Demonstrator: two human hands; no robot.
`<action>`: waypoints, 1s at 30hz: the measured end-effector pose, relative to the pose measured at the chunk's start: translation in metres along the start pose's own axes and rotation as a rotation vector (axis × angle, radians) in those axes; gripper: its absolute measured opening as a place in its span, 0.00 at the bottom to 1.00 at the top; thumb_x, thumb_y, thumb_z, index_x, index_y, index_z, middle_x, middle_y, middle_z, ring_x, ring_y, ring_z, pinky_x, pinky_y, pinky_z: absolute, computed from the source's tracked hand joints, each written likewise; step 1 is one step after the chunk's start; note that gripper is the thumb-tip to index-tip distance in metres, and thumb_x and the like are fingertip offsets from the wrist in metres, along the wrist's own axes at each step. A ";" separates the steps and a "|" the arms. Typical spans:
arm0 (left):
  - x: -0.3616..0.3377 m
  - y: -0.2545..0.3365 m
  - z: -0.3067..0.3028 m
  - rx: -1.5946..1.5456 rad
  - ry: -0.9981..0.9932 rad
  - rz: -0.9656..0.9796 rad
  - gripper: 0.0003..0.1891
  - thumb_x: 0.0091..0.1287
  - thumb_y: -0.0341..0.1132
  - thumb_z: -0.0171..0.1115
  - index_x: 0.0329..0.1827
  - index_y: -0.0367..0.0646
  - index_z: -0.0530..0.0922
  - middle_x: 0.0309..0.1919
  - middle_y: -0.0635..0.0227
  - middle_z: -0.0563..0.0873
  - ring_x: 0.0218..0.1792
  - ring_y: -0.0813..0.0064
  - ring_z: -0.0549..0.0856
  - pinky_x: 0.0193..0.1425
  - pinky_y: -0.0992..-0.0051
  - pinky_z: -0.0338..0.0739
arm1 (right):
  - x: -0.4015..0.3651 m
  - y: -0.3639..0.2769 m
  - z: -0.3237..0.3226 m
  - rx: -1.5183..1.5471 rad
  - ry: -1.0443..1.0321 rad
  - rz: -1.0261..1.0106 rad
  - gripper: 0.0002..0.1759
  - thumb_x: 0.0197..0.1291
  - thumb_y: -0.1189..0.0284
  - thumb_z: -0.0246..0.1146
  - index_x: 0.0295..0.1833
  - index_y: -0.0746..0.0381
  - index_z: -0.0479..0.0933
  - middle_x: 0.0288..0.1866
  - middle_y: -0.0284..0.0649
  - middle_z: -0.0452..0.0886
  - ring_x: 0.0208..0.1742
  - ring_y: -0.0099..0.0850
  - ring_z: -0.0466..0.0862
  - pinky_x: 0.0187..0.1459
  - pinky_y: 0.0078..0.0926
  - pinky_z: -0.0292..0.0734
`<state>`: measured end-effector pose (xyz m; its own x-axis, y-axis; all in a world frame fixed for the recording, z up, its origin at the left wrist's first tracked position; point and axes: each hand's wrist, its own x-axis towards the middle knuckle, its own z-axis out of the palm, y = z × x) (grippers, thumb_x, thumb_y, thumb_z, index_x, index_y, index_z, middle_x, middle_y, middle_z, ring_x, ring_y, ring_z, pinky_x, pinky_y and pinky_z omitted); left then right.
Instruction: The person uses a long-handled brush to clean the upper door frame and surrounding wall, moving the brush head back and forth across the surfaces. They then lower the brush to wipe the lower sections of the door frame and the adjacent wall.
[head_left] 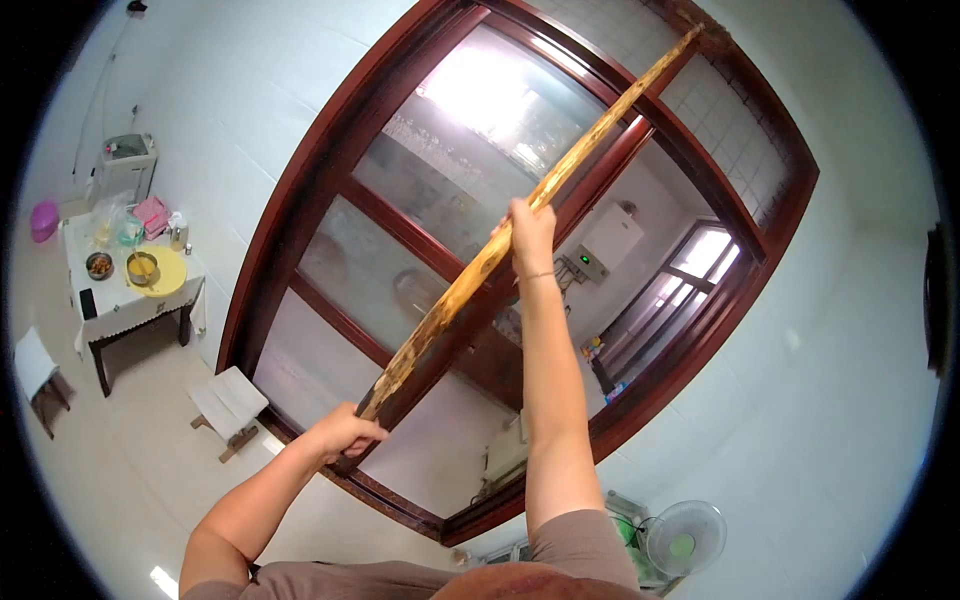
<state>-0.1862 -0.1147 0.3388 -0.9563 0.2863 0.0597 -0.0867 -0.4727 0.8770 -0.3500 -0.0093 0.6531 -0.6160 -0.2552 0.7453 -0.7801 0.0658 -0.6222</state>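
A long wooden pole (pixel 462 290) with patchy yellow and dark bark runs slantwise up in front of the sliding door. My left hand (pixel 345 436) is closed round its lower, darker end. Higher up, my right hand (pixel 531 240) grips it near the middle, fingers wrapped about the wood. The pole's far end reaches the upper part of the dark red door frame (pixel 712 40), where something brownish shows around the tip; I cannot make out what it is.
A table (pixel 135 318) at the left bears a yellow board (pixel 172 276), bowls and bags. Low stools (pixel 230 400) stand near it. A round fan (pixel 686 541) is at lower right. Through the doorway hangs a white water heater (pixel 607 238).
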 end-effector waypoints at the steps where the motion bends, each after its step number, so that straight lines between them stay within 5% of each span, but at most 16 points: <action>1: -0.006 -0.005 -0.013 0.026 -0.011 0.001 0.15 0.53 0.27 0.64 0.17 0.46 0.65 0.10 0.76 0.63 0.11 0.84 0.61 0.14 0.79 0.51 | -0.011 0.002 0.009 0.046 -0.015 0.004 0.06 0.52 0.75 0.54 0.27 0.66 0.67 0.18 0.39 0.71 0.14 0.32 0.76 0.18 0.29 0.75; 3: -0.030 -0.015 -0.046 0.165 0.112 -0.018 0.14 0.50 0.30 0.66 0.16 0.45 0.67 0.11 0.74 0.67 0.11 0.83 0.63 0.15 0.77 0.53 | -0.040 0.013 0.036 0.093 -0.067 0.026 0.07 0.56 0.74 0.55 0.37 0.64 0.64 0.22 0.38 0.71 0.15 0.31 0.76 0.18 0.27 0.75; 6: -0.083 -0.046 -0.105 0.383 0.257 -0.035 0.14 0.46 0.34 0.69 0.15 0.43 0.70 0.11 0.73 0.70 0.13 0.81 0.67 0.17 0.75 0.58 | -0.107 0.023 0.092 0.200 -0.068 0.080 0.06 0.59 0.75 0.53 0.38 0.64 0.63 0.23 0.39 0.71 0.18 0.31 0.77 0.22 0.28 0.77; 15: -0.250 -0.206 -0.253 0.464 0.363 -0.455 0.14 0.42 0.37 0.74 0.19 0.38 0.77 0.16 0.70 0.77 0.19 0.77 0.75 0.27 0.74 0.70 | -0.331 0.084 0.216 0.226 -0.106 0.405 0.20 0.62 0.78 0.55 0.53 0.67 0.53 0.31 0.41 0.72 0.27 0.31 0.80 0.30 0.29 0.80; 21: -0.224 -0.188 -0.245 0.545 0.648 -0.150 0.17 0.42 0.38 0.75 0.20 0.34 0.76 0.14 0.71 0.75 0.19 0.76 0.73 0.28 0.73 0.70 | -0.292 0.075 0.222 0.128 -0.046 0.427 0.20 0.61 0.79 0.57 0.53 0.67 0.55 0.31 0.41 0.73 0.25 0.31 0.81 0.30 0.27 0.80; 23: -0.205 -0.159 -0.250 0.571 0.573 -0.166 0.16 0.43 0.36 0.74 0.18 0.36 0.75 0.13 0.71 0.73 0.17 0.78 0.72 0.24 0.74 0.68 | -0.266 0.072 0.220 0.089 -0.001 0.357 0.19 0.60 0.79 0.57 0.52 0.68 0.56 0.31 0.41 0.73 0.25 0.30 0.80 0.29 0.27 0.79; 26: -0.176 -0.099 -0.250 0.234 0.081 -0.409 0.13 0.49 0.32 0.69 0.17 0.44 0.71 0.12 0.74 0.70 0.14 0.82 0.66 0.19 0.77 0.59 | -0.225 0.096 0.206 -0.012 0.084 0.220 0.18 0.57 0.78 0.60 0.49 0.67 0.60 0.30 0.39 0.73 0.25 0.28 0.79 0.28 0.24 0.77; 30: -0.128 -0.070 -0.264 -0.028 -0.157 -0.513 0.11 0.52 0.28 0.65 0.21 0.44 0.68 0.12 0.77 0.66 0.13 0.83 0.62 0.18 0.78 0.55 | -0.183 0.095 0.193 -0.168 0.139 0.112 0.19 0.52 0.76 0.66 0.45 0.66 0.64 0.30 0.37 0.73 0.29 0.23 0.75 0.31 0.21 0.74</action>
<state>-0.1311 -0.3384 0.1443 -0.7357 0.6069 -0.3007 -0.5416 -0.2605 0.7992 -0.2905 -0.1423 0.4113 -0.6995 -0.1032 0.7071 -0.7064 0.2491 -0.6625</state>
